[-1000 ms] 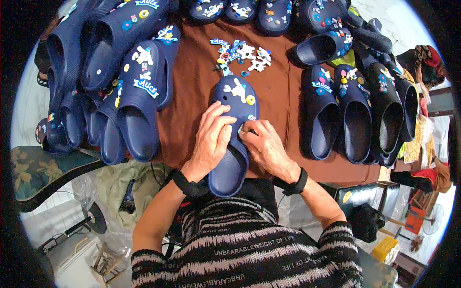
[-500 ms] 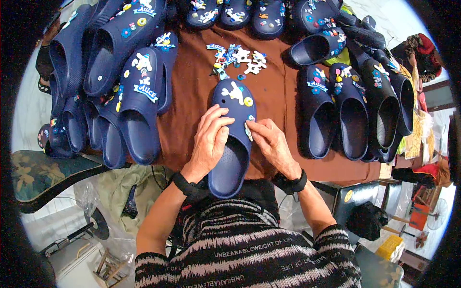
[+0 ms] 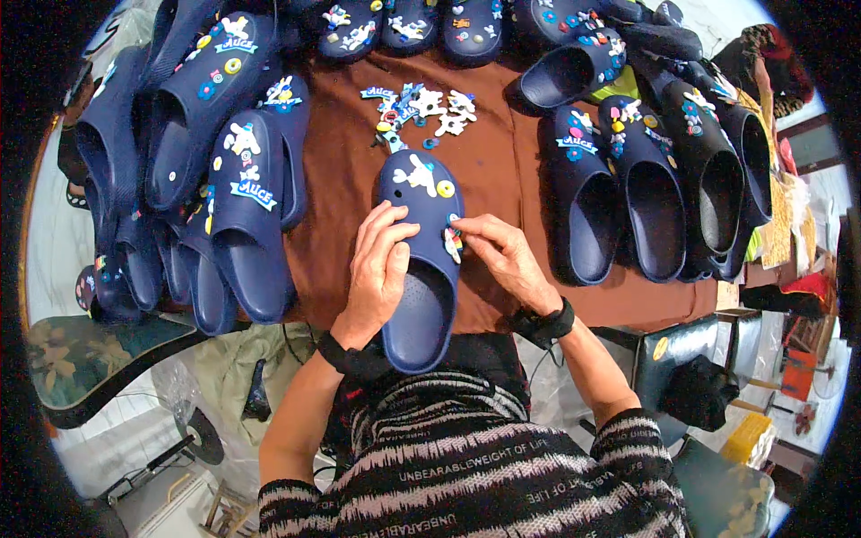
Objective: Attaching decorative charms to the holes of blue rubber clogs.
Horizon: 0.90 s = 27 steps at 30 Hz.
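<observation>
A navy blue clog lies toe away from me at the front of the brown cloth. My left hand grips its left side, fingers resting on the upper and thumb near the foot opening. At the clog's right edge, the fingertips of my right hand pinch a small colourful shoe charm, partly hidden by those fingers. Near the toe sit a white rabbit-like charm and a yellow ring charm. An uncovered hole shows on the toe's left side.
Just beyond the toe lies a pile of loose charms on the brown cloth. Decorated clogs stand in groups at the left, along the back and at the right. A dark stool is at the lower left.
My right fingertips have shifted slightly up along the clog's edge, and more of the colourful charm shows. The whole view has slid a little; my left hand keeps its hold.
</observation>
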Motion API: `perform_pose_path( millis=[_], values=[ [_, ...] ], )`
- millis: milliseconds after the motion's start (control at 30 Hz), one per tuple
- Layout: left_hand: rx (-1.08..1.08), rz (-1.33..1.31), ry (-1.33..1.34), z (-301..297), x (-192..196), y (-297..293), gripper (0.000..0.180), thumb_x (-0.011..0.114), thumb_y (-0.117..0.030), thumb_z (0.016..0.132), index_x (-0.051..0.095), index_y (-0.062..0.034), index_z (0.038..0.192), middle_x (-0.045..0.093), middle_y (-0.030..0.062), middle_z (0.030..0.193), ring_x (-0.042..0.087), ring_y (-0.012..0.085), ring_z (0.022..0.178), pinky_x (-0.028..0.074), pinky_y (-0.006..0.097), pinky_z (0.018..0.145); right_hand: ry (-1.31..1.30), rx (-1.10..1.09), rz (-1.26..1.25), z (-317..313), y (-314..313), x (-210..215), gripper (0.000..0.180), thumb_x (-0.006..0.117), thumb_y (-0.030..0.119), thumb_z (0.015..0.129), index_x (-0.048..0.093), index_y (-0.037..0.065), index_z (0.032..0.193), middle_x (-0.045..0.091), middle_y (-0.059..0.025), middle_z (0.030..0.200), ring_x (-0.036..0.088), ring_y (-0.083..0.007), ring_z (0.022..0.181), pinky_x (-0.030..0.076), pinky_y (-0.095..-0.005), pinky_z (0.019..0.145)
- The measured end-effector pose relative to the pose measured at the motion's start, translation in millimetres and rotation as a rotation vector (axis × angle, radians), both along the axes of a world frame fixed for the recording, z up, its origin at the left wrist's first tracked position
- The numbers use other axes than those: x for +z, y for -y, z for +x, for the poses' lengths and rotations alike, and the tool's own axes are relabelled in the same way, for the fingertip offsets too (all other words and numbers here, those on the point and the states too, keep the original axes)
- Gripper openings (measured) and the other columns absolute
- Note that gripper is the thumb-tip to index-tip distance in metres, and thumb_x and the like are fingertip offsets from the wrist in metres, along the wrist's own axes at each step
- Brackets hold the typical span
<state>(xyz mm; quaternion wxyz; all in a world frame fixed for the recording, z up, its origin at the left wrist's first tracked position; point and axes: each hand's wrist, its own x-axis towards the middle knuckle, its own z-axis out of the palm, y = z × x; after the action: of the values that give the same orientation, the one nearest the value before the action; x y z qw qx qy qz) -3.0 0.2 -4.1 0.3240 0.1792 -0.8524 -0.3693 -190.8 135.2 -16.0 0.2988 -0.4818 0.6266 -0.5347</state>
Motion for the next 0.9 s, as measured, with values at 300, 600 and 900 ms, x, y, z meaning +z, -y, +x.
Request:
perform_pose_path(
  millis=[300, 600, 900],
  values=[
    [0.022, -0.016, -0.023, 0.5, 2.0, -0.4, 0.024, 0.049, -0.017, 0.100, 0.064, -0.0031, 0.111, 0.058, 0.0165, 0.127, 0.047, 0.0378, 0.130, 0.035, 0.046, 0.110, -0.302, 0.010, -0.008, 3.5, 2.4, 14.9, 0.023, 0.063, 0.003, 0.091, 0.063, 0.005, 0.113, 0.065, -0.0153, 0.099, 0.066, -0.0342, 0.093, 0.053, -0.0395, 0.080],
    [-0.181, -0.537, 0.303, -17.7, 48.2, -4.8, 0.033, 0.062, -0.027, 0.091, 0.065, -0.0145, 0.122, 0.055, 0.0143, 0.130, 0.048, 0.0376, 0.126, 0.036, 0.055, 0.106, -0.387, -0.021, -0.011, 6.3, 4.3, 14.1, 0.022, 0.063, 0.004, 0.090, 0.063, 0.004, 0.112, 0.063, -0.0160, 0.097, 0.065, -0.0364, 0.092, 0.053, -0.0416, 0.077],
    [-0.225, -0.533, 0.264, -22.1, 37.9, -1.4, 0.025, 0.066, -0.023, 0.086, 0.070, -0.0059, 0.104, 0.060, 0.0143, 0.120, 0.052, 0.0367, 0.120, 0.041, 0.050, 0.104, -0.473, -0.085, -0.013, 9.2, 4.5, 7.8, 0.016, 0.066, 0.004, 0.088, 0.064, 0.002, 0.103, 0.064, -0.0158, 0.095, 0.066, -0.0361, 0.086, 0.053, -0.0417, 0.073]
  ],
)
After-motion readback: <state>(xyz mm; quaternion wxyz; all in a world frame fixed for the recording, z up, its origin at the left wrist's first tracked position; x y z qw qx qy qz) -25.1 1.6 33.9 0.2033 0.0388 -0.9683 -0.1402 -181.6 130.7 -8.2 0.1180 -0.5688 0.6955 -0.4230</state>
